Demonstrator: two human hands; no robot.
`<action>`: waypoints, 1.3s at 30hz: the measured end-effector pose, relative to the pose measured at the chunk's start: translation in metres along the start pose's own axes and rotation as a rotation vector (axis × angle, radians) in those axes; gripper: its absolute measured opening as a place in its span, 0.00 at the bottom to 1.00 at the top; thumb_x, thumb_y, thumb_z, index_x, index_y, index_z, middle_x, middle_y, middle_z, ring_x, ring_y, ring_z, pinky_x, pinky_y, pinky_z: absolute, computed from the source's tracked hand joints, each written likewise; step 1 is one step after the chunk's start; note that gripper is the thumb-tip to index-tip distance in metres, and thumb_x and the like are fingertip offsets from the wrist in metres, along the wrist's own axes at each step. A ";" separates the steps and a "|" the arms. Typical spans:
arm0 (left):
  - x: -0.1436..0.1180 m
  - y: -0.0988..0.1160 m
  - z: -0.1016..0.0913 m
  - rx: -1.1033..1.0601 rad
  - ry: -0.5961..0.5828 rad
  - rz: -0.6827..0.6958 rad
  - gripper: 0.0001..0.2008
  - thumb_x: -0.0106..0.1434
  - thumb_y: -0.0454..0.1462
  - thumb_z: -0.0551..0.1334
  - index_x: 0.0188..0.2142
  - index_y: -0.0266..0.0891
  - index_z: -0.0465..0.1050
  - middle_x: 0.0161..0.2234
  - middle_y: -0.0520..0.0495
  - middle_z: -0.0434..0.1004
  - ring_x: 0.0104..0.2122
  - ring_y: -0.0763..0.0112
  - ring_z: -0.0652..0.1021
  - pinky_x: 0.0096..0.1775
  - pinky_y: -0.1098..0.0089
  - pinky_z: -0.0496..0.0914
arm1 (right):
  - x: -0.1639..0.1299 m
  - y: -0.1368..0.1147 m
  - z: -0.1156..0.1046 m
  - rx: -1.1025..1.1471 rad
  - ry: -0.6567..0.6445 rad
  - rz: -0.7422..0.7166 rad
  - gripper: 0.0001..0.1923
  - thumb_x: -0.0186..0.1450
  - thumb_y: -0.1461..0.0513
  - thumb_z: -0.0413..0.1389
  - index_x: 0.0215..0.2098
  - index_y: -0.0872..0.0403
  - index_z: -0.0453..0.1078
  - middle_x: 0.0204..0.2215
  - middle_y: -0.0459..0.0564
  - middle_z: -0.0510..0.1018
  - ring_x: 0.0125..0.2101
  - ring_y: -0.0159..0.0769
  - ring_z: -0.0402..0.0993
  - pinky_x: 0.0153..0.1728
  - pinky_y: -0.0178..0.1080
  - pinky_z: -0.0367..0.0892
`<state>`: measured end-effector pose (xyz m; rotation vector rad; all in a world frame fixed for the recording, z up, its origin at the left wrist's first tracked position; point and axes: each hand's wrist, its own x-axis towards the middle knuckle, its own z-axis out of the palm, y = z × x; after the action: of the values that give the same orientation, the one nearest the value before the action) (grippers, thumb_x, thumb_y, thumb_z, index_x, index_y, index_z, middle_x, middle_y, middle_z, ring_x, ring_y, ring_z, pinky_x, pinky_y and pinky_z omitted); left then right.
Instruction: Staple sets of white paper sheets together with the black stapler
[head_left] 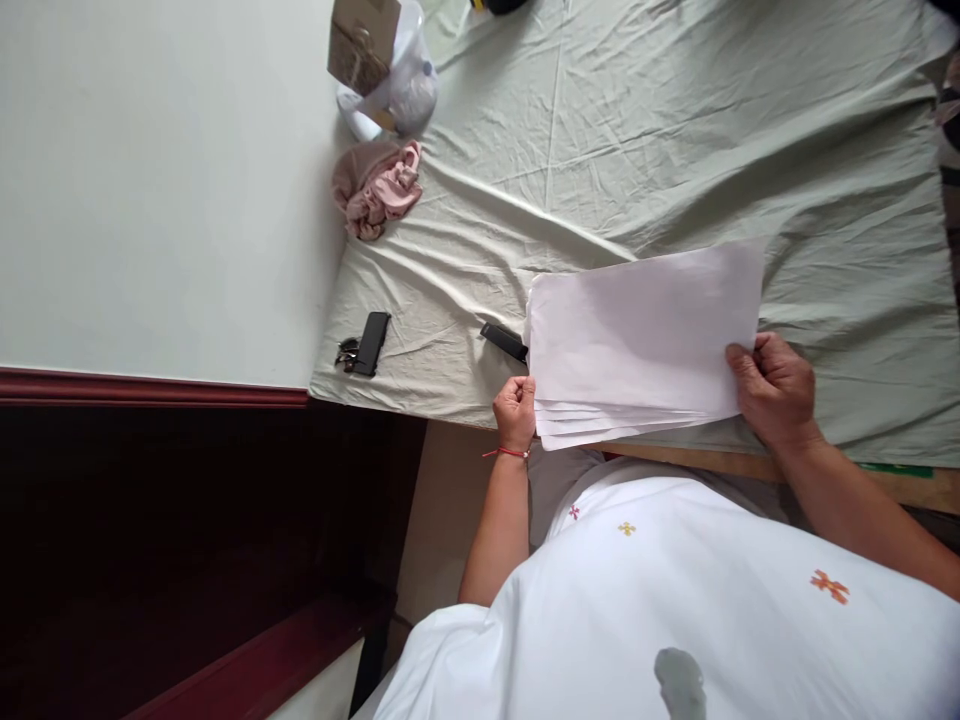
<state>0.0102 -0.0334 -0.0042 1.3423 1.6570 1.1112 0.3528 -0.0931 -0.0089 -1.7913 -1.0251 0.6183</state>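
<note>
A stack of several white paper sheets (pixel 645 335) is held over the near edge of a bed covered with a pale green sheet (pixel 675 130). My left hand (pixel 516 410), with a red thread bracelet at the wrist, grips the stack's left end. My right hand (pixel 772 385) grips its right end, thumb on top. The lower sheets fan out slightly at the near edge. A small black stapler-like object (pixel 504 341) lies on the sheet, touching the stack's left edge.
A black flat device beside sunglasses (pixel 364 345) lies near the bed's left corner. A pink cloth bundle (pixel 379 187) and a white bag with a brown box (pixel 382 60) sit further back against the white wall. Dark red wood trim (pixel 150 388) runs left.
</note>
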 end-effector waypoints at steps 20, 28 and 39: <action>-0.004 -0.005 -0.003 -0.052 -0.133 -0.032 0.22 0.61 0.55 0.69 0.34 0.37 0.77 0.21 0.56 0.66 0.21 0.78 0.62 0.27 0.74 0.59 | 0.001 -0.004 0.001 -0.023 0.054 0.005 0.17 0.64 0.46 0.57 0.34 0.51 0.68 0.25 0.43 0.71 0.27 0.34 0.64 0.32 0.38 0.60; -0.005 -0.006 -0.005 -0.070 -0.127 0.010 0.23 0.63 0.56 0.66 0.32 0.37 0.76 0.23 0.54 0.68 0.24 0.76 0.66 0.28 0.74 0.61 | 0.001 -0.003 0.001 -0.040 0.061 0.008 0.16 0.65 0.47 0.57 0.34 0.51 0.68 0.25 0.43 0.71 0.27 0.33 0.63 0.32 0.38 0.59; -0.004 -0.012 -0.005 -0.161 -0.122 -0.011 0.21 0.63 0.54 0.67 0.37 0.37 0.78 0.31 0.49 0.78 0.30 0.72 0.75 0.34 0.72 0.68 | 0.001 -0.003 0.001 -0.032 0.056 0.006 0.14 0.65 0.49 0.57 0.34 0.51 0.69 0.26 0.43 0.72 0.28 0.34 0.65 0.34 0.38 0.60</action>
<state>0.0020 -0.0389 -0.0132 1.2705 1.4539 1.1090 0.3515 -0.0908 -0.0061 -1.8304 -0.9970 0.5546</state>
